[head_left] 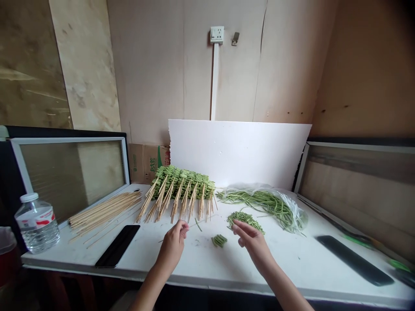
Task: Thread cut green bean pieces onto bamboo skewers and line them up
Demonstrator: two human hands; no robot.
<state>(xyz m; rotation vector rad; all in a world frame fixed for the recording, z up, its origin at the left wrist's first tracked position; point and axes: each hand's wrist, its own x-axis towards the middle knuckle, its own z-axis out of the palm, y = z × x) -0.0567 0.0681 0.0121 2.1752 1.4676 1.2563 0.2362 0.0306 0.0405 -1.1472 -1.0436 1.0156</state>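
My left hand [174,239] is closed in a pinch around a thin bamboo skewer, whose ends show faintly on either side of the fingers. A short green bean piece [198,224] is at or just beyond the skewer's right end; I cannot tell whether it is pierced. My right hand [251,242] has thumb and fingers pinched together in front of a pile of cut green beans [244,218]; whatever is between its fingertips is too small to make out. Between the hands, a small bundle of cut beans [219,240] lies on the white table [207,268].
Bean-loaded skewers [184,185] are stacked at the back, sticks facing me. Bare skewers [105,209] lie left, beside a phone [118,246] and a water bottle [36,222]. Long beans [262,201] in a plastic bag and a dark flat object [355,260] are right. A white board [240,151] stands behind.
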